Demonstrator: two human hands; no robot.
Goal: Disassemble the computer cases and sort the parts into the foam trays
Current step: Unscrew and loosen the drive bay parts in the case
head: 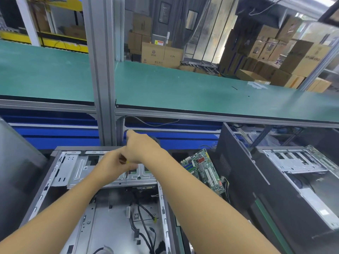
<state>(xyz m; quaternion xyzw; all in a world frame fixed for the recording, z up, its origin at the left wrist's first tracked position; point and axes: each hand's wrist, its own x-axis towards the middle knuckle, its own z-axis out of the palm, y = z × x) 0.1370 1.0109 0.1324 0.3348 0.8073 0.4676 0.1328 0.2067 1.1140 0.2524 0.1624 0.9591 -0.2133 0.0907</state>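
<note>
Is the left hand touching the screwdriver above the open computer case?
Touching. The head view shows the left hand with its fingers curled round the handle of the screwdriver, whose shaft points down toward the metal drive bracket.

A green-topped shelf (183,88) spans aluminium posts (102,70) before stacked cardboard boxes (161,54).

Below my 2 hands lies the open case's (110,219) drive cage (77,171); left hand (111,165) pinches the screwdriver (127,173), right hand (142,146) grips its handle.
</note>
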